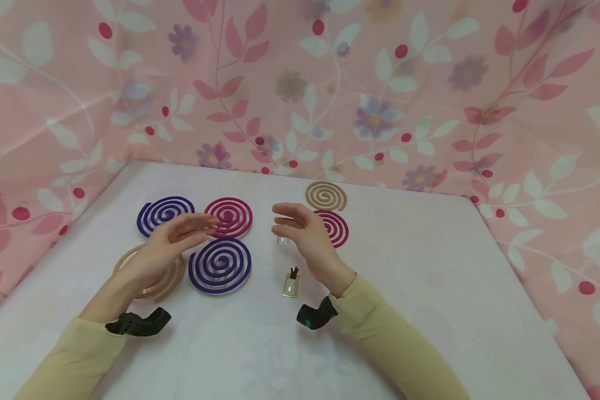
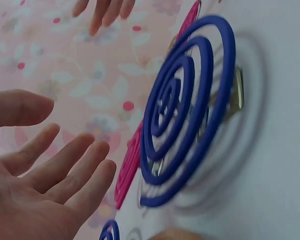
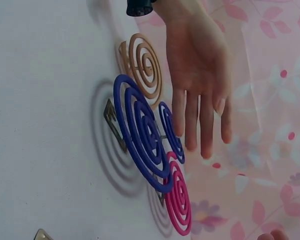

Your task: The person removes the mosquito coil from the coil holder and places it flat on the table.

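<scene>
left hand [image 1: 164, 245]: fingers straight above coils [image 1: 221, 261] | right hand [image 1: 311, 239]: fingers loosely bent

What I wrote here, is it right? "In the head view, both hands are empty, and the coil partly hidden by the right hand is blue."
Not quite: the coil partly hidden by the right hand is pink, not blue; the head view shows this pink coil. The right hand and the left hand are indeed empty.

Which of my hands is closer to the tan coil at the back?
Right. Your right hand hovers in front of the back tan coil; your left hand is farther off, to its left, partly covering the front tan coil in the head view.
</scene>
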Demonstrator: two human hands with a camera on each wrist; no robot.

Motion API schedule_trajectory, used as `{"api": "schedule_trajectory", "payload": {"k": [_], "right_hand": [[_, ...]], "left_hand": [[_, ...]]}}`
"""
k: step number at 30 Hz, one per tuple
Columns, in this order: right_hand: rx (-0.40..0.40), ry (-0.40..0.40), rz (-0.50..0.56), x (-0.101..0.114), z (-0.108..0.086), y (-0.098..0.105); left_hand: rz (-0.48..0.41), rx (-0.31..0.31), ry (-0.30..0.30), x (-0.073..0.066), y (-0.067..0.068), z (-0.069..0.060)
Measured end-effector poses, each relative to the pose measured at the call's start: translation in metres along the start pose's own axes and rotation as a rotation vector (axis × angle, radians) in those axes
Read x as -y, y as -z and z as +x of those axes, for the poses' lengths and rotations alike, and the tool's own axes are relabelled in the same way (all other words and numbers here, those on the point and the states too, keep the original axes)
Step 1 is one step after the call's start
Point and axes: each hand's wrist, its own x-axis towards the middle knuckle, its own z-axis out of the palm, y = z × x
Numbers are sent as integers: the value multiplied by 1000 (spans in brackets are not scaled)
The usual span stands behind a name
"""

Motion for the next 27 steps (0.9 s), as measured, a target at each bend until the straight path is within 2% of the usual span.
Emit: {"api": "schedule_trajectory", "payload": {"k": [2, 5, 10, 13, 19, 23, 27], "right_hand": [[24, -6, 4, -1, 0, 0], [82, -14, 4, -3, -2, 2], [151, -34, 8, -8, -5, -1], [169, -68, 2, -15, -5, -7], [182, -113, -4, -28, -7, -18], [204, -136, 26, -34, -8, -23], [217, -187, -12, -38, -9, -26]], "left_hand": [[15, 2, -9, 4, 4, -4], [41, 7, 10, 8, 10, -9], [32, 51, 18, 14, 18, -15], [38, 69, -2, 17, 20, -16], [52, 58, 0, 24, 22, -17], [63, 76, -5, 28, 23, -17], [63, 110, -6, 27, 21, -16]]}}
